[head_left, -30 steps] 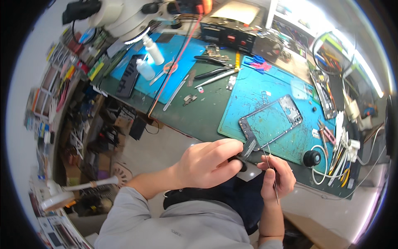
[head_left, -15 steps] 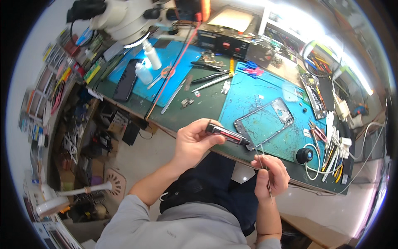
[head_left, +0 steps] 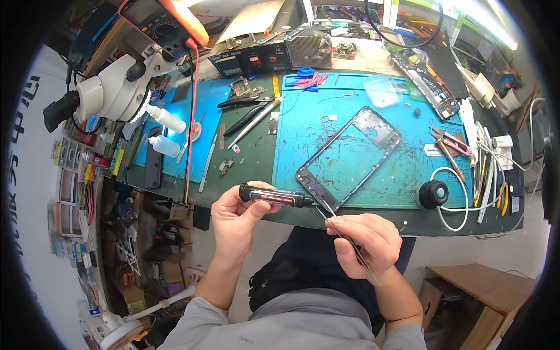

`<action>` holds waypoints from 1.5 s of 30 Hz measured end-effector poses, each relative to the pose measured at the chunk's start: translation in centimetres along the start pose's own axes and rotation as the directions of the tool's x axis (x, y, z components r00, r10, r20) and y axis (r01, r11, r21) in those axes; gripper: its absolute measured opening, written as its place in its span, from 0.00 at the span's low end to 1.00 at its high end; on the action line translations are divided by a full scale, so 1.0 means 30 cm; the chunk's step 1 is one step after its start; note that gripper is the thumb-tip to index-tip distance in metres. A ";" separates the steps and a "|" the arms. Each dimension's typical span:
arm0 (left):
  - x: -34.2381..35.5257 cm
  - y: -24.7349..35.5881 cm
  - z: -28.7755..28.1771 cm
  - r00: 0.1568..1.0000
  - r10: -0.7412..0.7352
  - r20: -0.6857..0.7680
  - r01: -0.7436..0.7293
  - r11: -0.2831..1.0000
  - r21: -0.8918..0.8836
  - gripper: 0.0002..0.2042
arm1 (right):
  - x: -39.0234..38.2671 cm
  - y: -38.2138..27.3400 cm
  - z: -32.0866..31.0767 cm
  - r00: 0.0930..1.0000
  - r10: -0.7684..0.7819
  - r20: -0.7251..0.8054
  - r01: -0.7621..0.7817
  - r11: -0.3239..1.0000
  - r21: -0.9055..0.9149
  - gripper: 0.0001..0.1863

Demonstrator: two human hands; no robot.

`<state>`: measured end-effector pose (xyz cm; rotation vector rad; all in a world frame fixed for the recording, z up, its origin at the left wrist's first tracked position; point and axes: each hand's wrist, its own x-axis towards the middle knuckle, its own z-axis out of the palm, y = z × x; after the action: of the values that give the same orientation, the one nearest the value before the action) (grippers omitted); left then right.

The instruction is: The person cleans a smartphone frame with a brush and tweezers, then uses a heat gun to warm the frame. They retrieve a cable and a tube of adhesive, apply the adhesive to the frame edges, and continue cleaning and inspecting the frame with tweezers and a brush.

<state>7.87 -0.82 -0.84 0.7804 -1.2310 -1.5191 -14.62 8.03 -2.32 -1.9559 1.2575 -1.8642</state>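
Note:
My left hand point(head_left: 236, 220) is closed around a black tube point(head_left: 271, 197) with a red-and-white label and a narrow tip pointing right. My right hand point(head_left: 368, 242) pinches a pair of metal tweezers point(head_left: 353, 247), their points up and to the left, right by the tube's tip. Whether the two touch, or whether anything tiny sits between the points, I cannot make out. Just beyond them a bare phone frame point(head_left: 340, 147), dark with a grey plate at its far end, lies on the blue work mat point(head_left: 297, 125).
A microscope point(head_left: 111, 87) stands at left, near two white bottles point(head_left: 165, 146) and a dark phone point(head_left: 153, 160). Pliers point(head_left: 248, 116) lie left of the mat. At right are a black round knob-like object point(head_left: 433, 193) with a white cable, nippers point(head_left: 452, 142) and several hand tools.
My view has shifted, so the bench sits differently in the picture. The tube is held more level now. Both hands keep their holds, with the tweezer points still beside the tube's tip.

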 end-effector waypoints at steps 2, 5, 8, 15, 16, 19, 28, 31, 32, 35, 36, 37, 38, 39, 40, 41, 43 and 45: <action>0.000 0.003 0.008 1.000 0.003 -0.013 -0.002 1.000 0.026 0.13 | 0.001 0.004 0.001 1.000 -0.009 -0.007 0.009 1.000 0.005 0.12; -0.001 0.008 0.023 0.999 0.006 -0.043 -0.003 0.998 0.067 0.17 | -0.001 0.007 0.005 1.000 -0.010 -0.020 0.010 1.000 0.010 0.12; -0.001 0.008 0.023 0.999 0.005 -0.042 -0.002 0.998 0.057 0.17 | -0.003 0.005 0.004 1.000 0.001 -0.012 -0.001 1.000 0.008 0.13; 0.000 0.013 0.027 0.999 0.004 -0.033 -0.002 0.999 0.047 0.16 | 0.002 0.006 0.004 1.000 0.003 -0.011 -0.003 1.000 0.009 0.13; 0.003 0.013 0.029 1.000 0.002 -0.031 -0.001 0.999 0.047 0.16 | 0.003 0.007 0.003 1.000 0.005 -0.011 -0.005 1.000 0.008 0.13; 0.000 0.010 0.024 1.000 0.006 -0.029 -0.004 0.999 0.046 0.16 | 0.004 0.004 0.004 1.000 0.004 -0.008 -0.004 1.000 0.008 0.13; -0.002 0.009 0.018 1.000 0.003 -0.020 -0.003 0.999 0.045 0.17 | 0.002 0.006 0.007 1.000 -0.002 -0.016 0.002 1.000 0.008 0.13; -0.001 0.009 0.019 1.000 0.008 -0.013 -0.007 0.999 0.043 0.16 | 0.002 0.005 0.008 1.000 0.002 -0.018 -0.002 1.000 0.009 0.13; -0.001 0.010 0.019 1.000 0.005 -0.014 -0.005 0.999 0.043 0.16 | 0.003 0.004 0.008 1.000 0.004 -0.019 -0.003 1.000 0.010 0.13; -0.001 0.012 0.021 1.000 0.000 -0.014 0.000 0.999 0.040 0.16 | 0.004 0.004 0.008 1.000 0.009 -0.019 -0.009 1.000 0.008 0.13; 0.000 0.012 0.021 1.000 -0.001 -0.013 0.001 0.999 0.037 0.16 | 0.003 0.004 0.007 1.000 0.010 -0.017 -0.010 1.000 0.007 0.13; 0.000 0.012 0.022 1.000 -0.001 -0.012 0.002 0.999 0.034 0.16 | 0.003 0.004 0.006 1.000 0.012 -0.014 -0.012 1.000 0.005 0.13; 0.001 0.012 0.022 1.000 0.001 -0.012 0.000 0.999 0.034 0.16 | 0.002 0.004 0.005 1.000 0.013 -0.013 -0.013 1.000 0.004 0.13; 0.001 0.012 0.021 1.000 0.003 -0.013 -0.002 0.999 0.033 0.16 | 0.002 0.005 0.005 1.000 0.012 -0.012 -0.012 1.000 0.005 0.13; 0.000 0.011 0.020 1.000 0.005 -0.013 -0.004 0.999 0.033 0.16 | 0.002 0.005 0.005 1.000 0.012 -0.012 -0.012 1.000 0.006 0.13; 0.000 0.010 0.019 1.000 0.007 -0.013 -0.006 0.999 0.034 0.16 | 0.002 0.006 0.005 1.000 0.011 -0.011 -0.011 1.000 0.007 0.13; 0.000 0.008 0.016 1.000 0.011 -0.013 -0.010 0.999 0.037 0.16 | 0.002 0.007 0.007 1.000 0.004 -0.024 -0.004 1.000 0.008 0.13; -0.001 0.008 0.019 1.000 0.009 -0.014 -0.008 0.999 0.036 0.16 | 0.002 0.008 0.008 0.999 0.002 -0.032 -0.001 1.000 0.008 0.13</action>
<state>7.44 -0.63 -0.46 0.8074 -1.2529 -1.4857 -14.52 7.74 -2.49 -1.9279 1.2579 -1.9046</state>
